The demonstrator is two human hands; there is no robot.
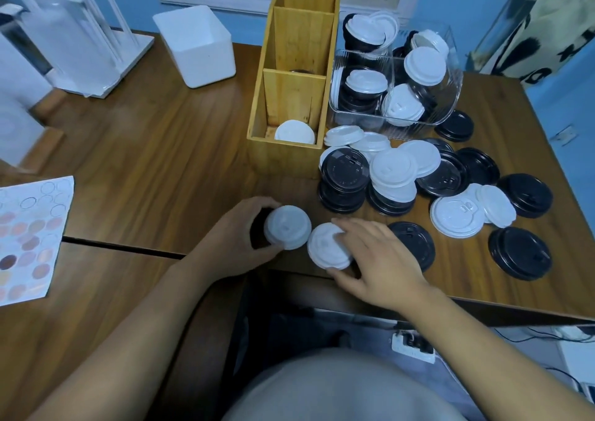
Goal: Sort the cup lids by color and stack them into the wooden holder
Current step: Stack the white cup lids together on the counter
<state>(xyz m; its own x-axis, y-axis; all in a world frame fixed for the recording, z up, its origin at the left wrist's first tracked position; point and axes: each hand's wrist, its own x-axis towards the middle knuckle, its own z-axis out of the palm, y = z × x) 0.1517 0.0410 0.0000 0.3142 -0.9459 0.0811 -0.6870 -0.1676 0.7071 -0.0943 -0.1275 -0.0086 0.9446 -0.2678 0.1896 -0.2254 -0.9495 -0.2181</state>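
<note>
A wooden holder (pixel 283 158) with three compartments stands on the table; white lids (pixel 294 132) lie in its nearest one. My left hand (pixel 233 240) grips a stack with a white lid (pixel 287 227) on top and something dark under it. My right hand (pixel 376 259) rests its fingers on another white lid (pixel 325 246) at the table's front edge. To the right, several black and white lids (pixel 392 175) lie in a loose heap, with single black lids (pixel 518 253) around it.
A clear plastic tub (pixel 363 121) lying on its side holds more mixed lids behind the heap. A white square box (pixel 199 47) and a white rack (pixel 96 50) stand at the back left. A sheet with coloured circles (pixel 29 240) lies at the left.
</note>
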